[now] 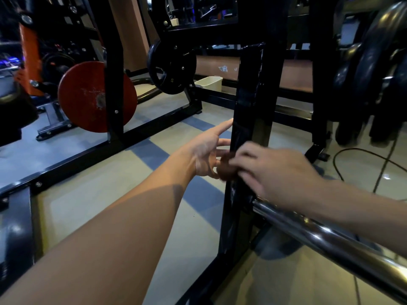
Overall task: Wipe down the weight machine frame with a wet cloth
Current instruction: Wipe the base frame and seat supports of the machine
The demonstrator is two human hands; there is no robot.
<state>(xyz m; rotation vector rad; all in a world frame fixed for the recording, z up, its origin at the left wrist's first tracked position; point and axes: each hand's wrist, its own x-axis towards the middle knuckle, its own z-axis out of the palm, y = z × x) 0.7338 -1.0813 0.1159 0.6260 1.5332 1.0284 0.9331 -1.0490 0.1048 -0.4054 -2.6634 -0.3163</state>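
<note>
A black upright post point(250, 89) of the weight machine frame stands in the middle of the view. My right hand point(273, 172) grips a small dark brown cloth point(226, 169), bunched up and held against the post's left face at mid height; the hand is blurred. My left hand point(209, 150) is just left of the post, fingers straight and spread, fingertips touching the post's edge, palm turned toward the cloth. Most of the cloth is hidden between the two hands.
A chrome bar point(330, 241) juts from the post toward the lower right under my right forearm. A red weight plate point(92, 95) and a black plate point(171, 67) hang on racks to the left. A black cable point(337, 159) lies on the tiled floor at right.
</note>
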